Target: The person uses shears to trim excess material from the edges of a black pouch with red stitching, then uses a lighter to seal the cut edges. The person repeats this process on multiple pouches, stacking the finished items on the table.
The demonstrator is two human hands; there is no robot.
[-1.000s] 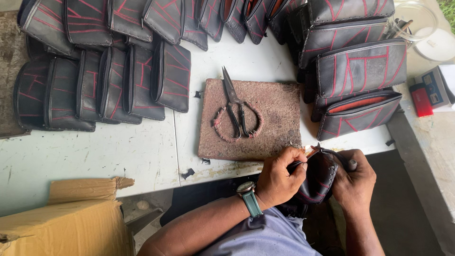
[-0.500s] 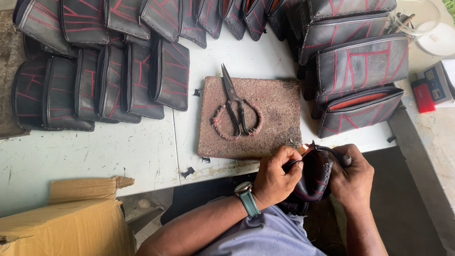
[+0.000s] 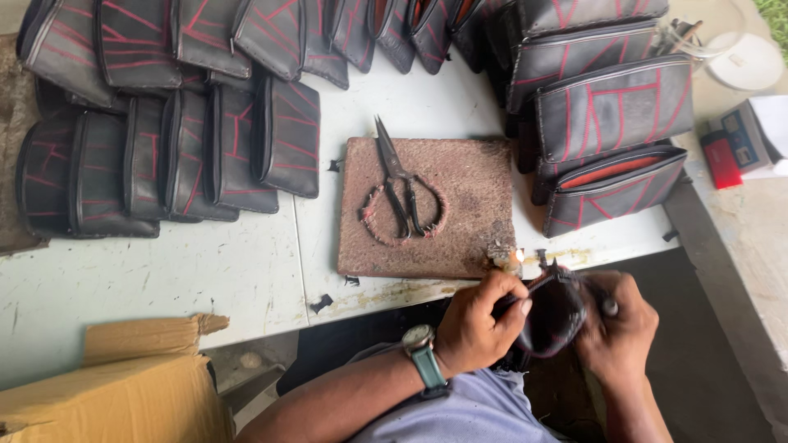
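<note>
My left hand (image 3: 480,320) and my right hand (image 3: 617,330) both grip one black pouch (image 3: 554,316) with red stitching, held just below the table's front edge. A small flame or glow (image 3: 515,257) shows at the corner of the brown square board (image 3: 468,221), right above the pouch. A teal-strapped watch (image 3: 423,354) is on my left wrist. Black scissors (image 3: 400,182) with cord-wrapped handles lie on the board.
Several finished black pouches with red lines lie in rows at the left (image 3: 164,156) and stack at the right (image 3: 611,123) of the white table (image 3: 164,279). A cardboard box (image 3: 107,390) stands at the lower left. A red lighter (image 3: 721,160) lies at the right.
Both hands shifted the pouch slightly right and lower in view, keeping it by the board's corner. Nothing on the table moved.
</note>
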